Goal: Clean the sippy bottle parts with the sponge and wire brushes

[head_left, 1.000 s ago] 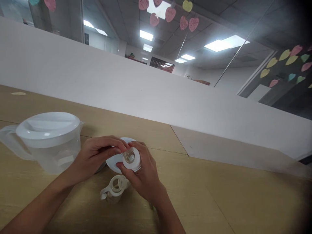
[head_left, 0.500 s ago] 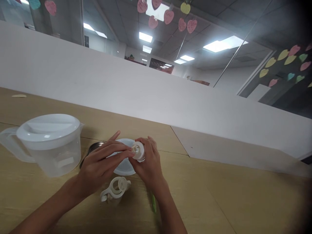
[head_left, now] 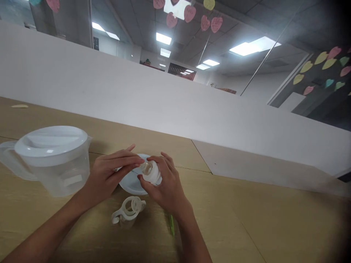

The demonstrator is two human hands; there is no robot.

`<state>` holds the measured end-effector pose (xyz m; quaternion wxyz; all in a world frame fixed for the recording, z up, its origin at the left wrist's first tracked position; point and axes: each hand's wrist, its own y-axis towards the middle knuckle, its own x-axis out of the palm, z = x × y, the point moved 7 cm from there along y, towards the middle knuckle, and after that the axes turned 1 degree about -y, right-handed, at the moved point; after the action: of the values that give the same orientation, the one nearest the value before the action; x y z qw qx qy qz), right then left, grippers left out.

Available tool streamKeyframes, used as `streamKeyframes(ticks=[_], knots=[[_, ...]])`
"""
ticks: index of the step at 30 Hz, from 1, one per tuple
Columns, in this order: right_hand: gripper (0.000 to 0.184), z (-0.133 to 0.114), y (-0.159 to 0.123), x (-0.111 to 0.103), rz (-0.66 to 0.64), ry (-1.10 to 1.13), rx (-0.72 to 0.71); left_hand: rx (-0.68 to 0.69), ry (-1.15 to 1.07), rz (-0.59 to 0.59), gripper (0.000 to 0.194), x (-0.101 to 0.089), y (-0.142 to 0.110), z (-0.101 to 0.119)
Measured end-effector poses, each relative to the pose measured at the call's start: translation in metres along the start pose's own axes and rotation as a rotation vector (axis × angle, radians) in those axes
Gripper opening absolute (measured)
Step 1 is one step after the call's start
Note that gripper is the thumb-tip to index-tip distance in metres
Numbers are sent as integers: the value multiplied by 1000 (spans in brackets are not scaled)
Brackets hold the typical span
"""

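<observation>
My right hand [head_left: 164,179] is closed around a white bottle collar [head_left: 153,174], its opening tilted toward the left. A clear, soft-looking bottle nipple [head_left: 146,167] shows at that opening. Fingers and thumb of my left hand [head_left: 109,173] pinch at the nipple's edge; the exact contact is partly hidden. Beneath both hands lies a pale round bowl or plate [head_left: 132,186]. Nearer to me stands a small clear baby bottle with a white two-handled ring [head_left: 120,212], its mouth uncovered.
A large translucent pitcher [head_left: 55,160] with a white lid stands at the left. Below my right wrist lies a thin green item [head_left: 172,224]. A low white partition [head_left: 153,106] runs along the back of the wooden table [head_left: 233,219], with glass above it.
Both hands have shifted slightly left, and the collar has turned so its opening faces more to the left. My left hand now covers the dark metal item behind it.
</observation>
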<state>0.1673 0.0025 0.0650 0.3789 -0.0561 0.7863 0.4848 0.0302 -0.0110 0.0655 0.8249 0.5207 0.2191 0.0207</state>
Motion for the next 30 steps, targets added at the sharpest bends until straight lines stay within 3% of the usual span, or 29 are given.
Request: streamKeyframes(ticks=[6, 9, 13, 15, 19, 24, 30], knots=[[19, 14, -1, 13, -78, -125, 144, 148, 188, -3, 30, 12, -4, 20], [21, 18, -3, 14, -142, -136, 196, -24, 163, -67, 31, 21, -15, 0], [29, 19, -7, 12, -268, -108, 249, -340, -58, -134, 45, 34, -70, -41], [26, 16, -9, 13, -342, -61, 232, -424, -167, -183, 48, 44, -107, -53], [17, 5, -15, 24, -531, 63, 128, -468, -149, -221, 66, 58, -163, -64], [27, 5, -24, 40, -720, 131, 112, -475, -143, -225, 83, 71, -181, -74], [26, 5, -30, 56, -802, 119, 62, -581, -154, -263, 82, 76, -186, -83]])
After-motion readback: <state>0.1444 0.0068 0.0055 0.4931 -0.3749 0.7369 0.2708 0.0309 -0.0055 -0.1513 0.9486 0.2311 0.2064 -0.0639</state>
